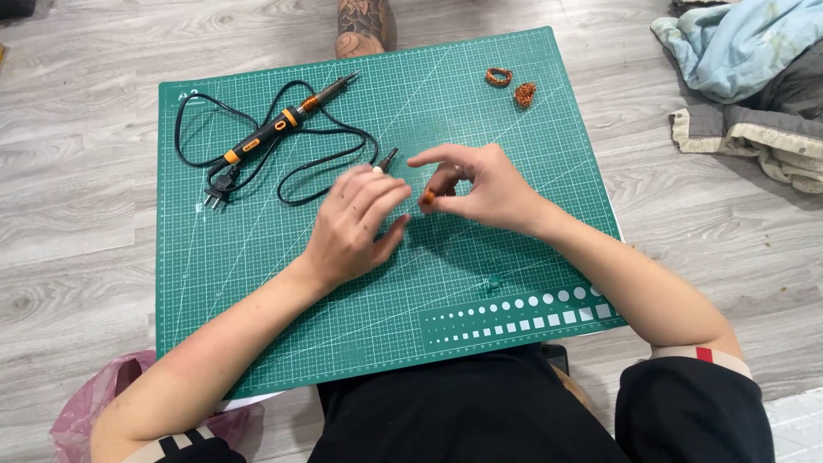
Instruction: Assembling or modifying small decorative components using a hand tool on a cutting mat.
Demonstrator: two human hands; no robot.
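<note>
Head view, looking down on a green mat (257, 283) laid over a grey wood floor (77, 214).

Left hand (351, 227) over mid-mat, fingers curled, closed round a small dark tool (387, 159) whose tip poked out far of the knuckles. Right hand (484, 189) just right of it, thumb and forefinger pinched on a small copper coil (428, 197), the other fingers spread loose above. Coil held between the two hands, just off the mat, near the left fingertips; touching them or not, could not tell.

Far left on the mat: soldering iron (274, 130), black and orange, lying aslant, tip toward the far right. Black cord (334, 163) looped around it, plug (214, 195) at the near-left end of the loop. Far right on the mat: two more copper pieces, a ring (498, 77) and a tangle (525, 94), just beside each other, well apart from the hands.

Beyond the far edge of the mat, a tattooed leg (362, 26). Off the mat to the far right, a heap of cloth (754, 77), pale blue and grey. Near left corner, a pink bag (81, 411) on the floor. Nearest the camera, black clothing (454, 411) at the mat's near edge.
</note>
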